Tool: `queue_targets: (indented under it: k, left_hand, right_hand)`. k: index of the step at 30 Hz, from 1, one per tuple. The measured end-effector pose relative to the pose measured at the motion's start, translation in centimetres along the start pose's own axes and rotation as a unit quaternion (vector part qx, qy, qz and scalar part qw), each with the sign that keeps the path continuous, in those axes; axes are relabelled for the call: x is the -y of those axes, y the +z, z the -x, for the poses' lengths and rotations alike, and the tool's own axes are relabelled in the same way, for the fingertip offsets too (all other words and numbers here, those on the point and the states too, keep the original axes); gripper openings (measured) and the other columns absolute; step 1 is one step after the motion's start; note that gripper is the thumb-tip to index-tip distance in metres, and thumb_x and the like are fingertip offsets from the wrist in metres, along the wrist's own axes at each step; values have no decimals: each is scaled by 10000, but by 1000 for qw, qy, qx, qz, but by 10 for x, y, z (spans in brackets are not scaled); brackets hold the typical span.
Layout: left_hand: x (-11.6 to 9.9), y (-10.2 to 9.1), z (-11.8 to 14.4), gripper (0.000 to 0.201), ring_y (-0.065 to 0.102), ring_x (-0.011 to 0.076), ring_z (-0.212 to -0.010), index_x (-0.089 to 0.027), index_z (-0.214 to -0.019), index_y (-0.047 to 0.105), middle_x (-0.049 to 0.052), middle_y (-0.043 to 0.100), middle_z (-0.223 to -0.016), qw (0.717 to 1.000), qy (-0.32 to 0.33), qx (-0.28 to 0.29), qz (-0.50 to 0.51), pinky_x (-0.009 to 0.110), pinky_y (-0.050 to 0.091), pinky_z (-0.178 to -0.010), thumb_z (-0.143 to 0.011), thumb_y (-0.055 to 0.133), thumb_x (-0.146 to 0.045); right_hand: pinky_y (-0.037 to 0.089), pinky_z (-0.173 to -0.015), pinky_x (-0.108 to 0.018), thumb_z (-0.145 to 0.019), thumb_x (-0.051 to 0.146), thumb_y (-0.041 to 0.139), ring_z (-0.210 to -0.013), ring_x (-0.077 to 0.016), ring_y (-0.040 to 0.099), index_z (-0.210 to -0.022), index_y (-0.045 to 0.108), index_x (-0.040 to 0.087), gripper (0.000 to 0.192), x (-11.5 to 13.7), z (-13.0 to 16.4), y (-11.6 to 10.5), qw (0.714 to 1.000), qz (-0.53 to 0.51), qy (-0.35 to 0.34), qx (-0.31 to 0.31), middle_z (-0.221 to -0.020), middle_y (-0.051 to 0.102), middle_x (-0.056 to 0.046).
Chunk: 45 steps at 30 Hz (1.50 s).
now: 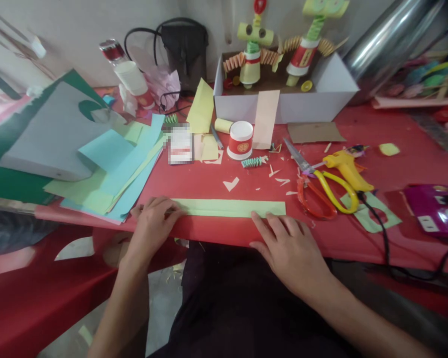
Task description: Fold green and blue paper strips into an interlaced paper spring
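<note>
A long, pale green paper strip [224,207] lies lengthwise near the front edge of the red table, with a fold line or edge running along it. My left hand [157,218] has its curled fingers and thumb closed on the strip's left end, which they partly cover. Near the right end, my right hand [289,241] rests with fingers stretched and spread, the fingertips touching the strip's lower edge. Pink paper scraps [231,184] lie just beyond the strip. Beside my right hand are scissors [321,186] with one red and one yellow handle.
A white box [283,107] holds two paper-cup figures. In front stand a red-and-white paper cup [240,140] and a coiled green paper spring [252,162]. Coloured paper sheets [112,164] pile up at left. A yellow glue gun [347,169] and a purple device [435,209] occupy the right.
</note>
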<state>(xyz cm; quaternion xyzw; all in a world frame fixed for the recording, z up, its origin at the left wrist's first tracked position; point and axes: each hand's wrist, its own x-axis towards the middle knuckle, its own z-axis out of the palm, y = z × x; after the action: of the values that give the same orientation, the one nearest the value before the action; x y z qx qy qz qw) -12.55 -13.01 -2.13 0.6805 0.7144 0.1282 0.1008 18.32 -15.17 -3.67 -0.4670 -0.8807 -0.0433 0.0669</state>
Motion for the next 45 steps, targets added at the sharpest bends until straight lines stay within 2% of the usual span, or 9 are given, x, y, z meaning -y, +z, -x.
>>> queue_targets:
  k: [12,21,23,25,28,31,36,41,45]
  left_hand:
    - [8,-2,3,299,606,236,-926,-227,-710,651,33,678,-881,995,-99,-27,9,372,395,-838,-790,655,-515]
    - [29,-7,14,206,608,264,-910,-210,-812,655,72,655,-906,984,-153,-94,-15,388,472,-790,-824,612,-411]
    - [10,2,20,146,606,283,-983,-208,-892,670,94,674,-992,982,-106,-148,-57,442,462,-882,-861,575,-313]
    - [-20,17,28,225,599,282,-1078,-199,-981,689,113,696,-1079,982,20,-176,-66,468,433,-978,-905,478,-182]
    - [-68,47,42,384,538,238,-1277,-197,-1326,563,88,641,-1331,965,252,-76,-14,411,392,-1104,-950,497,-237]
    - [-90,65,51,582,472,247,-1366,-154,-1451,432,105,549,-1448,956,285,-66,-16,414,334,-1167,-945,533,-422]
    - [-59,58,59,575,509,253,-1340,-221,-1488,396,89,551,-1442,972,198,-112,-53,432,311,-1170,-953,537,-378]
    - [-20,36,65,470,549,273,-1296,-264,-1416,513,65,601,-1389,979,66,-159,-106,458,313,-1134,-950,542,-319]
    - [-6,33,65,414,570,255,-1269,-273,-1363,574,44,634,-1347,976,39,-185,-111,447,302,-1130,-951,532,-281]
  right_hand:
    - [417,-792,-466,-970,404,518,-980,-322,519,-1433,493,129,539,0,1,0,1000,-6,0,-3,-1198,645,-180]
    - [408,-789,-483,-969,386,513,-981,-330,517,-1433,494,147,521,0,1,0,1000,-3,0,-3,-1201,644,-177]
    - [410,-784,-481,-972,391,504,-976,-328,512,-1430,496,155,515,1,0,-1,1000,1,-1,-2,-1199,645,-176]
    - [407,-789,-473,-971,392,504,-974,-321,510,-1426,500,168,507,1,-1,-3,1000,6,0,2,-1195,648,-169]
    - [399,-802,-463,-964,395,518,-976,-313,511,-1413,515,171,501,2,-2,-5,1000,4,3,7,-1199,646,-156]
    - [397,-813,-460,-969,399,511,-990,-309,510,-1413,514,156,506,1,-3,-5,1000,-5,6,4,-1208,641,-155]
    - [395,-807,-458,-981,416,484,-985,-307,510,-1439,485,160,524,0,-1,-3,1000,-6,10,8,-1221,638,-157]
    - [393,-803,-470,-974,421,505,-982,-316,511,-1435,496,153,533,0,-1,-2,1000,-8,6,1,-1222,636,-157]
    - [401,-786,-465,-969,426,516,-980,-315,532,-1421,512,155,527,-4,0,-3,1000,-17,8,-5,-1209,652,-146]
